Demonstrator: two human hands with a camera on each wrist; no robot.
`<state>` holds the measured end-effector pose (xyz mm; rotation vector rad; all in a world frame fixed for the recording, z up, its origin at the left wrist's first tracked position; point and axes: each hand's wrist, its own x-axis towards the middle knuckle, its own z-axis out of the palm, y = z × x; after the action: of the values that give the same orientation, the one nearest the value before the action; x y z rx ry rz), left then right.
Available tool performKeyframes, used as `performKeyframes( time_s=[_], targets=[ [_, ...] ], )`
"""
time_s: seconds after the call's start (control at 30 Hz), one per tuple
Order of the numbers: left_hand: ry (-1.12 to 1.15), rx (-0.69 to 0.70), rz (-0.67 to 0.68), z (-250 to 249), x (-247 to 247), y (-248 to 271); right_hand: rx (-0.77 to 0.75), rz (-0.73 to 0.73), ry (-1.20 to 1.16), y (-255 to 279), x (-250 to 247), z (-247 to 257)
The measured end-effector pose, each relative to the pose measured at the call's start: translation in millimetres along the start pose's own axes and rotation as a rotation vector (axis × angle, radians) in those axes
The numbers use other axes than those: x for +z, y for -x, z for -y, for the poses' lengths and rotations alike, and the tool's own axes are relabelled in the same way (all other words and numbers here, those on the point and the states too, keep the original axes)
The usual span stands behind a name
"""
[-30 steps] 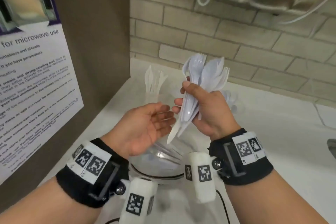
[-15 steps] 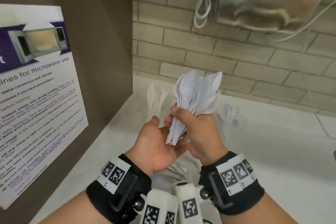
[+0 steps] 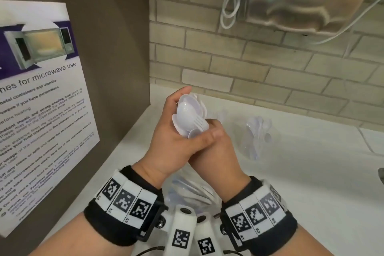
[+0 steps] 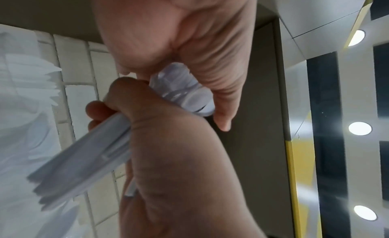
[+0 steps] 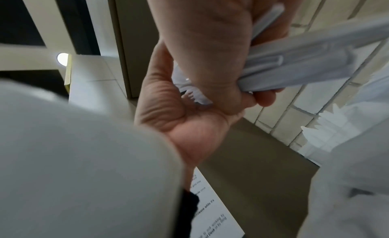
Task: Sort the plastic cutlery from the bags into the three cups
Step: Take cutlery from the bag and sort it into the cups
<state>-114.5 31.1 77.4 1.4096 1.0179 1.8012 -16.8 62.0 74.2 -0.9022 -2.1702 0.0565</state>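
Observation:
A bundle of white plastic cutlery [image 3: 191, 119], spoons with at least one fork, is held between both hands above the counter. My left hand [image 3: 166, 137] wraps round the heads of the bundle, thumb lying across my right fingers. Lower down, my right hand [image 3: 216, 151] grips the handles in a fist. In the left wrist view the bundle's handles [image 4: 84, 158] stick out below the right fist [image 4: 172, 150]. The right wrist view shows fork tines [image 5: 194, 96] in the left palm [image 5: 185, 121]. A clear cup [image 3: 255, 139] with spoons stands to the right.
A clear bag of cutlery [image 3: 191, 189] lies on the white counter [image 3: 311, 172] under my wrists. A cup of toothed white cutlery [image 5: 336, 133] stands near the brick wall [image 3: 270, 72]. A brown side panel with a microwave poster [image 3: 41, 100] closes the left side.
My left hand rose from under the handle ends and closed round the heads of the bundle. The fanned-out heads are now bunched together, and the hands sit lower in view.

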Motion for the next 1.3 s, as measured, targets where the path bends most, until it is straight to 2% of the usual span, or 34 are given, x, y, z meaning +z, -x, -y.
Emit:
performKeyframes(
  time_s=[0.07,0.17,0.37,0.53,0.63,0.73,0.87,1.03,1.1,1.2,1.3],
  targets=[
    [0.0,0.033,-0.075,-2.6,4.8,1.9,0.009,0.022,0.084,1.1,0.9,-1.0],
    [0.042,0.03,-0.137,-4.4,4.0,0.4,0.161,0.145,-0.032,9.8,0.0,-1.3],
    [0.363,-0.135,-0.135,-3.5,-3.3,-4.8,0.284,0.228,-0.269,9.6,-11.1,3.2],
    [0.437,-0.144,-0.033,-6.1,-6.2,-7.0,0.211,0.3,-0.256,6.1,-18.6,7.1],
    [0.402,-0.157,-0.044,-6.6,-6.8,-6.9,0.189,0.332,-0.215,5.2,-21.6,10.2],
    [0.449,-0.175,-0.057,-6.6,-9.9,-6.7,0.267,0.377,-0.272,4.7,-22.2,9.5],
    [0.493,-0.168,-0.001,-9.7,-12.2,-6.2,0.514,0.533,-0.578,3.5,-22.3,0.0],
    [0.458,-0.181,0.123,-12.9,-13.8,-1.8,0.589,0.908,-1.138,9.9,-27.9,-13.3],
    [0.426,-0.196,0.207,-15.0,-13.4,0.0,0.633,1.002,-1.287,15.2,-27.0,-15.2],
    [0.394,-0.172,0.298,-16.2,-13.6,2.0,0.639,0.987,-1.315,24.1,-23.3,-11.0],
    [0.357,-0.156,0.317,-15.0,-17.7,0.9,0.644,0.872,-1.297,27.8,-21.9,-3.9]
  ],
)
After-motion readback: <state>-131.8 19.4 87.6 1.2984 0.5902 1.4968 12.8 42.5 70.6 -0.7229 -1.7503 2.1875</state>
